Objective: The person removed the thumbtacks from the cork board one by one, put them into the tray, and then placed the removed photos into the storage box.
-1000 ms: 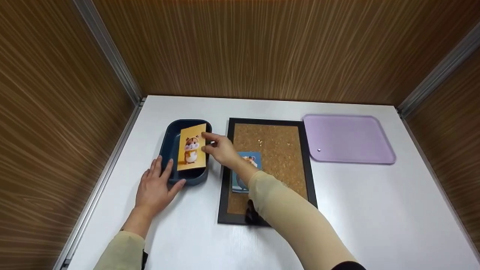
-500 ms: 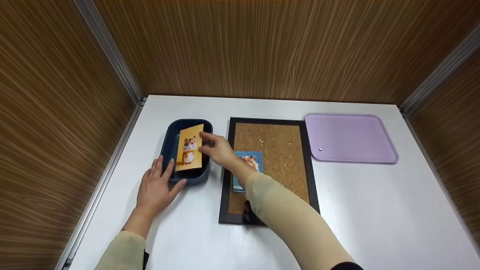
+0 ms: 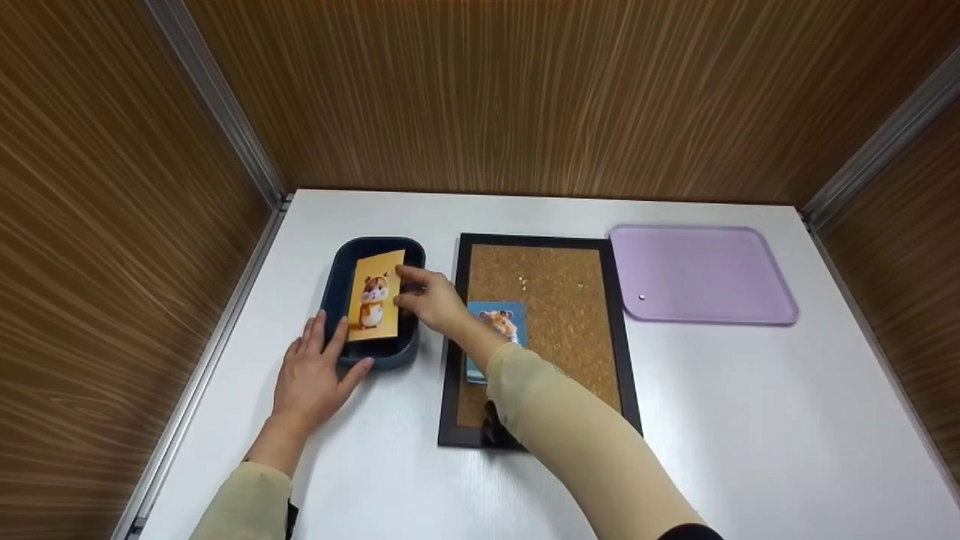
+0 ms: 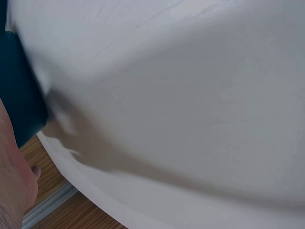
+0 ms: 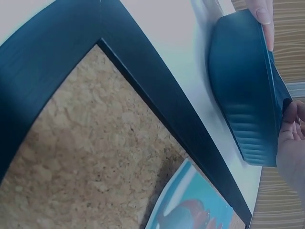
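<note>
A yellow card (image 3: 375,300) with a cartoon hamster leans in the dark blue bin (image 3: 401,360) at the left of the table in the head view. My right hand (image 3: 439,304) pinches its right edge between thumb and fingers. With fingers spread and fairly straight, my left hand (image 3: 307,382) rests on the bin's near left rim. The right wrist view shows the bin's ribbed side (image 5: 243,86), with both hands at its rim. Beneath my right forearm, a blue hamster card (image 3: 495,322) lies on the cork board (image 3: 559,300), partly covered by the arm.
The cork board's black frame (image 3: 619,330) stands just right of the bin. Several small gold pins (image 3: 523,283) show on the cork. Beside the board's upper right edge lies a purple tray (image 3: 705,277) bearing a small shiny piece (image 3: 641,298). Wood-grain walls (image 3: 525,97) surround the white table.
The yellow card has shifted slightly left and down in the bin, my right hand moving with it. My left hand has stayed at the rim.
</note>
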Action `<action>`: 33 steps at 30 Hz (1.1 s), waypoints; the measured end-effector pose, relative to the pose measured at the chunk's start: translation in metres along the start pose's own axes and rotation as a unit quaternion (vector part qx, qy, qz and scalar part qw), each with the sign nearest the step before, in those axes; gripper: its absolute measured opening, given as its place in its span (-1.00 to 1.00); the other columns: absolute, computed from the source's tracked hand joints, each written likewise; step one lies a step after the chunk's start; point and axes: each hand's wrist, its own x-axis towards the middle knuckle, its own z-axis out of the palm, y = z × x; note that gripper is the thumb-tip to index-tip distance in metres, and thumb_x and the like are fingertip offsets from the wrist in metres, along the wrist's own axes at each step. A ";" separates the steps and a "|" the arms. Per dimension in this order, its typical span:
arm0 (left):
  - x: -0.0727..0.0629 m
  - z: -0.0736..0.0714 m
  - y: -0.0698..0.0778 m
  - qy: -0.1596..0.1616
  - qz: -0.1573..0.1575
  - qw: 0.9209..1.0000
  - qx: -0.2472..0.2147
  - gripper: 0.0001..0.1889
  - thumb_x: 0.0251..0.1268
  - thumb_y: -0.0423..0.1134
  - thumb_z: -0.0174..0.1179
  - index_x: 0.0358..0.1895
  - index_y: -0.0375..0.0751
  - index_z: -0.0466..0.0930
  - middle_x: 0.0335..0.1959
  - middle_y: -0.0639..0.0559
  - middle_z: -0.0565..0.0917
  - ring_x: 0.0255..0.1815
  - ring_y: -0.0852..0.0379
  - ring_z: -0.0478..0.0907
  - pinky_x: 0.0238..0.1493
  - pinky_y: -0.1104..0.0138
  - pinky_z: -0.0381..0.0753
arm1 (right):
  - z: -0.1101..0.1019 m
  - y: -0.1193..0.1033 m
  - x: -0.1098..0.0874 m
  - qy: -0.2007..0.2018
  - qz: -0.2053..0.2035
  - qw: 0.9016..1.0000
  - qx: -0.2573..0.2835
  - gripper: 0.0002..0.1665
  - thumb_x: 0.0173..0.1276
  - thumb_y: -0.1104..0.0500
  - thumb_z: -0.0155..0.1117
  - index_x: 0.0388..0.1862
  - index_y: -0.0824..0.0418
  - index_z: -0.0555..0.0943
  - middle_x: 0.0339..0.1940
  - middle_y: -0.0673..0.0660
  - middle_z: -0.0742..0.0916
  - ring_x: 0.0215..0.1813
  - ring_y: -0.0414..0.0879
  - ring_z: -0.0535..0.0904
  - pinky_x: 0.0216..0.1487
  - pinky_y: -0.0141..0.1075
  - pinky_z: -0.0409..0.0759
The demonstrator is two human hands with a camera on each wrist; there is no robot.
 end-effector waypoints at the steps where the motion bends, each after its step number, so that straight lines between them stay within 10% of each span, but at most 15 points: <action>1: 0.000 0.000 0.000 0.001 0.000 1.000 0.000 -0.08 0.55 0.37 0.05 0.71 -0.17 0.13 0.72 -0.40 -0.07 0.72 -0.35 -0.07 0.62 -0.22 0.04 | 0.001 0.000 0.000 0.000 0.002 1.000 0.001 -0.29 0.53 0.36 0.33 0.61 0.23 0.41 0.38 0.23 0.64 0.10 -0.09 0.74 0.07 -0.34 0.72; 14: 0.000 0.001 -0.003 0.026 0.013 1.000 -0.001 -0.10 0.53 0.32 0.12 0.69 -0.19 0.20 0.70 -0.43 0.02 0.70 -0.35 -0.01 0.60 -0.22 0.11 | 0.007 0.000 0.003 -0.012 0.020 0.999 0.040 -0.28 0.54 0.31 0.34 0.63 0.22 0.39 0.42 0.24 0.62 0.15 -0.07 0.74 0.06 -0.34 0.74; 33: 0.001 0.001 -0.002 0.017 0.014 1.000 0.003 -0.09 0.53 0.34 0.10 0.71 -0.16 0.16 0.71 -0.41 -0.01 0.71 -0.35 -0.02 0.60 -0.20 0.11 | 0.006 -0.003 0.005 -0.050 0.012 0.998 -0.042 -0.32 0.55 0.21 0.35 0.59 0.27 0.44 0.39 0.27 0.66 0.02 -0.05 0.79 0.04 -0.32 0.74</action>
